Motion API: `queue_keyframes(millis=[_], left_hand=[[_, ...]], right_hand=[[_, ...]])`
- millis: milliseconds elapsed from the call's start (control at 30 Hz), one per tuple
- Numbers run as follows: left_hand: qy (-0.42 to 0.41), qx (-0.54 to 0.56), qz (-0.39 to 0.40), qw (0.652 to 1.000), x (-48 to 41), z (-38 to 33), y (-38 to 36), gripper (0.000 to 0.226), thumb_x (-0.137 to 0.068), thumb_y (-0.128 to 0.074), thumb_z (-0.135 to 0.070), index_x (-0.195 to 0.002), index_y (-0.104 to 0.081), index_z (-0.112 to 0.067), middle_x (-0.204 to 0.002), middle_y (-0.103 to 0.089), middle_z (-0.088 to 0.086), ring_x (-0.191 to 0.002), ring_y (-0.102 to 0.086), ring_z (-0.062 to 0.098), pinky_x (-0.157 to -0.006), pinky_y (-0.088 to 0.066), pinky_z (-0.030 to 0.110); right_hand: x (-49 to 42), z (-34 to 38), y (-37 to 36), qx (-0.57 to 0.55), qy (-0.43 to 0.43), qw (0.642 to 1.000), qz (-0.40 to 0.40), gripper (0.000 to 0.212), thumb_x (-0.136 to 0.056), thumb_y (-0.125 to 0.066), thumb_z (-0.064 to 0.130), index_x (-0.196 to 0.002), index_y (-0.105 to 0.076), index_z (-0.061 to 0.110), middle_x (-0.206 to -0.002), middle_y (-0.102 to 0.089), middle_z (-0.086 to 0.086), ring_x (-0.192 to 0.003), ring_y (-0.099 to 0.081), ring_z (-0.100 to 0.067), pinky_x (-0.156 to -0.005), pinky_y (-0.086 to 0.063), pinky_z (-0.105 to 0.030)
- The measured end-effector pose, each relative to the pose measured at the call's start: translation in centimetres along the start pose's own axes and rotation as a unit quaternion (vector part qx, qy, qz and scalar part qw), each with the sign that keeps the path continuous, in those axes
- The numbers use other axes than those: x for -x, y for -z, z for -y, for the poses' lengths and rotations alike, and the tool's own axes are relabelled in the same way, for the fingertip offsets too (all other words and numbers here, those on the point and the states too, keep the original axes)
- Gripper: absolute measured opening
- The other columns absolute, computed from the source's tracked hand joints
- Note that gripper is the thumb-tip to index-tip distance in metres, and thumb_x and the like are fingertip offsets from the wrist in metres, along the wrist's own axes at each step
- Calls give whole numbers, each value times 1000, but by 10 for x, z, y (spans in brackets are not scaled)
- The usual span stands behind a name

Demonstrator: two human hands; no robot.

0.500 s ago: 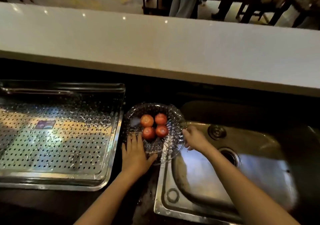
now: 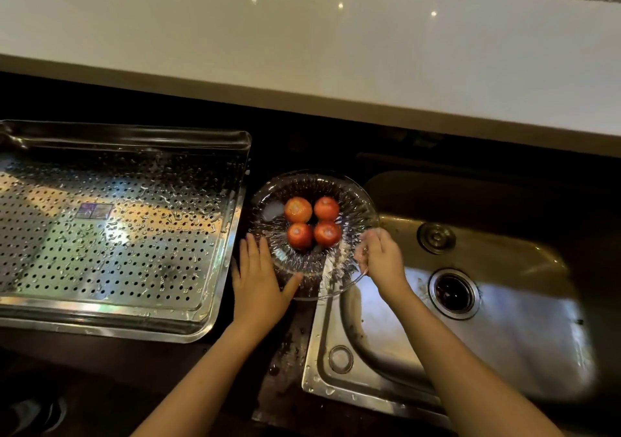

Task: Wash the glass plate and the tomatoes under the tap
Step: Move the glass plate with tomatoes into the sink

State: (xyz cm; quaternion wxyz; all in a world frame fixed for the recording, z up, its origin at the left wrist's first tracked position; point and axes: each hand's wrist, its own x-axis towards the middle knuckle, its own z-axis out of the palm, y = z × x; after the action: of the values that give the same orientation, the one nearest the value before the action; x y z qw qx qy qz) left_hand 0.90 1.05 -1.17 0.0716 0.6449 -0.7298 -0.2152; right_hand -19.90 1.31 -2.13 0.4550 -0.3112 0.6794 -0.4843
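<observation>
Presently: one glass plate [image 2: 356, 201], ribbed and wet, lying on the dark counter [image 2: 285, 352] between a perforated steel tray [image 2: 117, 235] to the left and the sink [image 2: 504, 319] to the right. Its near-right rim overhangs the basin corner.

- Contents: four tomatoes [image 2: 298, 210], clustered at centre, touching.
- Left hand [image 2: 260, 278]: fingers straight, flat against the near-left rim, thumb at the near edge.
- Right hand [image 2: 383, 258]: fingers curled over the right rim, gripping it.
- Tap: not in view.

Step judged in hand: taking hold of the loaded plate to bring it over the basin. The next move calls for a level lift rightward, lest the tomatoes roll.
</observation>
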Motion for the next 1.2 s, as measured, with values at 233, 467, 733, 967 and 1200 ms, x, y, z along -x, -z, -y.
queue_keyframes(millis=[233, 467, 733, 967, 1200], left_hand=[[39, 201, -61, 977, -2, -9, 7, 71, -91, -53, -10, -148, -11, -7, -156, -14, 14, -145, -8, 27, -113, -8, 31], [53, 250, -27, 966, -33, -42, 18, 63, -90, -53, -8, -145, -23, -11, -125, -56, 11, -103, -54, 19, -90, -44, 33], [66, 190, 172, 964, -69, -111, 3, 41, -81, -58, 6, -117, -49, -10, -85, -66, 14, -52, -64, 22, -52, -56, 32], [76, 100, 261, 957, -84, -163, -58, 43, -80, -61, 7, -116, -41, -2, -104, -61, 21, -78, -69, 33, -66, -59, 41], [77, 94, 310, 943, -89, -182, -130, 14, -80, -61, 8, -94, -60, 6, -95, -70, 24, -80, -71, 33, -71, -59, 42]], right_hand=[[12, -8, 28, -30, 16, 999, -25, 25, -99, -33, 8, -80, -49, 11, -49, -52, 0, -30, -38, -8, -34, -30, -18], [28, -8, 79, -32, 35, 998, -48, 25, -101, -33, 14, -84, -50, 7, -46, -57, 2, -31, -39, -7, -33, -32, -17], [45, -18, 153, 28, 13, 991, -131, 30, -100, -37, 23, -77, -54, 16, -47, -51, 4, -35, -44, -2, -36, -35, -13], [40, -61, 203, 94, -48, 979, -176, 30, -99, -38, 24, -74, -53, 17, -60, -54, -2, -50, -49, -12, -47, -39, -22], [19, -110, 239, 160, -114, 962, -188, 29, -98, -42, 19, -81, -54, 0, -60, -53, -7, -50, -49, -18, -46, -41, -18]])
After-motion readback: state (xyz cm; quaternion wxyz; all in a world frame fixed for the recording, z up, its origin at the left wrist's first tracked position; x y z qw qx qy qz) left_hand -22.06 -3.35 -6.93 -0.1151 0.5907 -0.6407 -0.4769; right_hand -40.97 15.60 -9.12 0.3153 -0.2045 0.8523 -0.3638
